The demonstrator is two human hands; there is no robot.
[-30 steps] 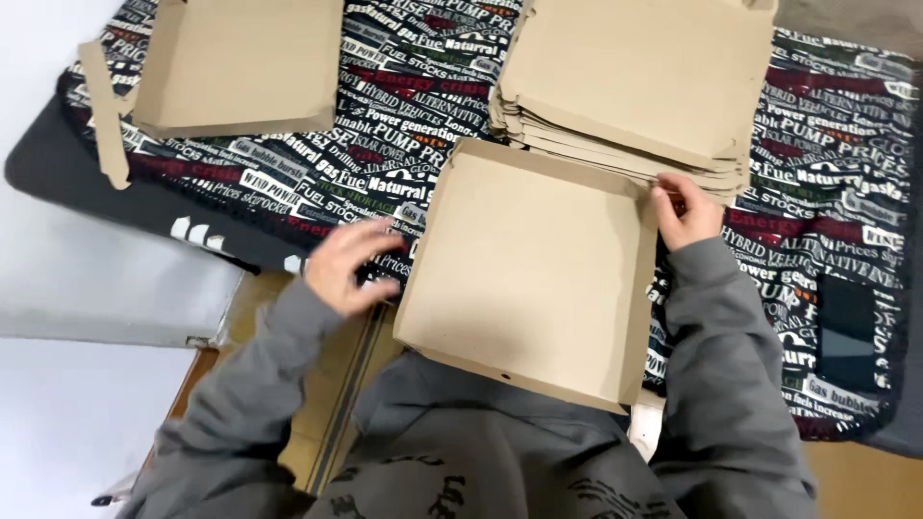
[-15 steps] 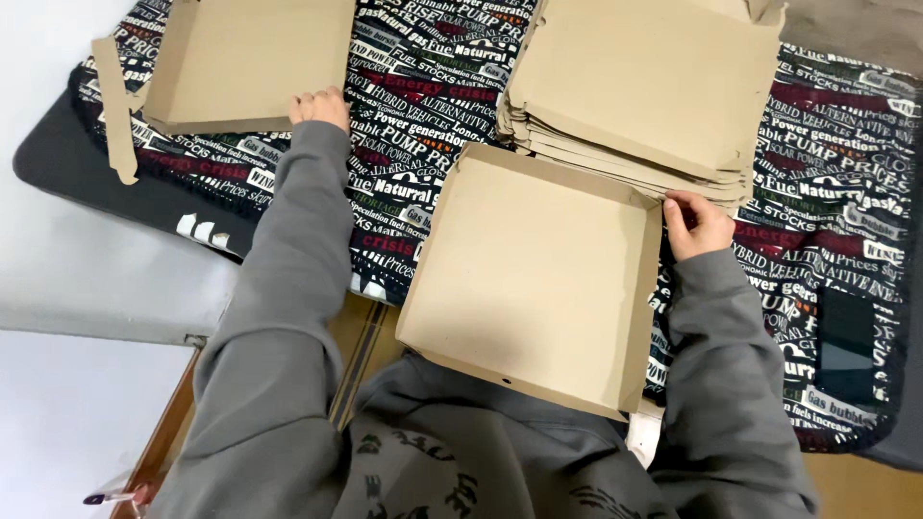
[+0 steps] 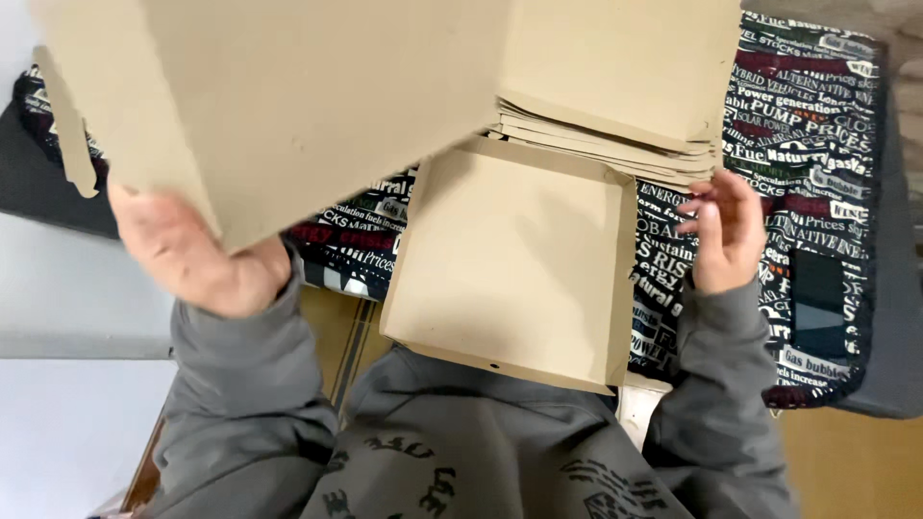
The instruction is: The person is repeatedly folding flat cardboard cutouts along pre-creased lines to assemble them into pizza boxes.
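My left hand (image 3: 197,252) grips a large flat brown cardboard piece (image 3: 279,96), raised close to the camera so it covers the upper left of the view. A shallow brown cardboard tray (image 3: 514,259) lies in front of me on the printed cloth, its near edge over my lap. My right hand (image 3: 726,231) hovers just right of the tray with fingers apart, holding nothing. Behind the tray sits a stack of flat cardboard sheets (image 3: 625,96), partly hidden by the raised piece.
A black cloth with white, red and green lettering (image 3: 817,135) covers the table. A dark rectangular object (image 3: 817,303) lies on it at the right. A thin cardboard strip (image 3: 67,135) shows at the far left. Wooden floor (image 3: 846,461) below right.
My left hand reached to the cardboard piece at the far left, took hold of it and lifted it toward me. My right hand came off the tray's right edge and opened.
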